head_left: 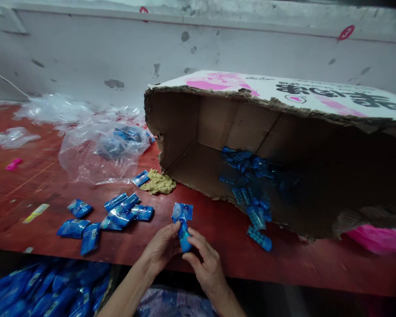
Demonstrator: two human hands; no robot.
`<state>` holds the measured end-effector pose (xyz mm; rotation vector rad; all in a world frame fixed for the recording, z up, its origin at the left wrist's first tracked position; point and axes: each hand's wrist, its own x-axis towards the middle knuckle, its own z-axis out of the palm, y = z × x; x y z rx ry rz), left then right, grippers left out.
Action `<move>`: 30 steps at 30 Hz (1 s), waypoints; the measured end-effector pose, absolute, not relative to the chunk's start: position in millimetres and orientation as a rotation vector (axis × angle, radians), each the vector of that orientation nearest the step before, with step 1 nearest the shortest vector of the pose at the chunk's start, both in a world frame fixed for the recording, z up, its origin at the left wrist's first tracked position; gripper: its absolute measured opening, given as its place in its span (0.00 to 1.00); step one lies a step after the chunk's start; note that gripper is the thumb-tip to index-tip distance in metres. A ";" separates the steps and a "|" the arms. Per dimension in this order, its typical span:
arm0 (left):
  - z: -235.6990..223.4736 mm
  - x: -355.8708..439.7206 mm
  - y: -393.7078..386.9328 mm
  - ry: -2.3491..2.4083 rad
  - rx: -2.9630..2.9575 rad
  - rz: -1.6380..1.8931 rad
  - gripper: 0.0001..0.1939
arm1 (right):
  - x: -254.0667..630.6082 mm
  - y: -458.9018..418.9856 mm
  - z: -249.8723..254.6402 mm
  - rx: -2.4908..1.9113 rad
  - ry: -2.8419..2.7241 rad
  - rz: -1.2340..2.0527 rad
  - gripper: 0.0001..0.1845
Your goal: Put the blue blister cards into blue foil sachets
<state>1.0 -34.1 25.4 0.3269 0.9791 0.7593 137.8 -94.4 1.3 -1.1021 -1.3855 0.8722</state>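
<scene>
Over the front edge of the red table, both hands close around a small blue round-ended item (185,242); its exact kind is hard to make out. My left hand (161,246) pinches its upper part from the left, thumb on top. From the right, the fingers of my right hand (206,262) grip its rounded lower end. Just beyond the fingertips a blue printed card or wrapper (185,210) touches the item's top. Left of my hands lie several glossy blue packets (120,215). To the right, a loose blue item with a dotted grip pattern (260,239) rests by the box.
A large torn-edged cardboard box (181,132) lies on its side, several blue pieces (247,167) inside. Clear plastic bags (82,154) and a yellowish crumpled lump (158,182) are at left. Below the table edge sits a heap of blue packets (49,290). Pink plastic (379,239) is at right.
</scene>
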 end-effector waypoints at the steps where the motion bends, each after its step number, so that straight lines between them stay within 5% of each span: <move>1: 24.7 -0.4 -34.4 0.956 0.309 0.746 0.08 | 138.4 -94.4 2.1 -1.117 -1.380 0.907 0.17; 4: 24.2 -2.1 -37.1 0.888 0.314 0.701 0.07 | 140.4 -91.7 1.1 -1.125 -1.151 1.043 0.15; 11: 28.1 2.2 -41.5 0.648 0.414 0.591 0.12 | 148.4 -82.5 4.5 -0.736 -0.895 1.416 0.34; 24: 33.6 14.8 -55.9 0.630 0.416 0.706 0.08 | 151.6 -85.7 13.4 -0.764 -0.969 1.444 0.31; 30: 33.5 20.8 -61.5 0.692 0.421 0.724 0.13 | 149.8 -88.9 9.5 -0.868 -0.973 1.412 0.30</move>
